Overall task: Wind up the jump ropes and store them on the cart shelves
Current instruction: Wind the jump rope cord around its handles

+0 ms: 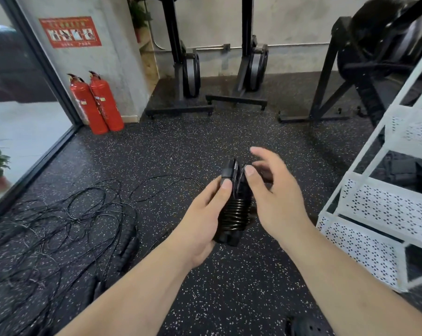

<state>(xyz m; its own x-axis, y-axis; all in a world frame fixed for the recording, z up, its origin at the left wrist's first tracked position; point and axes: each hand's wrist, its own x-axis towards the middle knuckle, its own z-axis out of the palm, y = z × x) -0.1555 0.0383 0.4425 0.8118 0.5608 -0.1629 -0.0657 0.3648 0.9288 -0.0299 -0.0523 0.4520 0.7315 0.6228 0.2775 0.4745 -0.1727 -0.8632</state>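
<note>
Open floor [205, 146] ahead, tangled ropes [59, 226] left (cart frame [386, 209] right)

Loose ropes [59, 226] on floor [229, 292] L, cart [384, 207] R

No writing here is sharp enough to read. A red wall sign [70, 32] hangs above the pair of red fire extinguishers [96, 105], a little to their left. It carries a row of four small pictures, with a line of pale characters above them and another below, all blurred. Each extinguisher bears a small sticker on its body: a pale label [83, 102] on the left cylinder and a yellowish label [101, 99] on the right one. Both are too small to make out.
</note>
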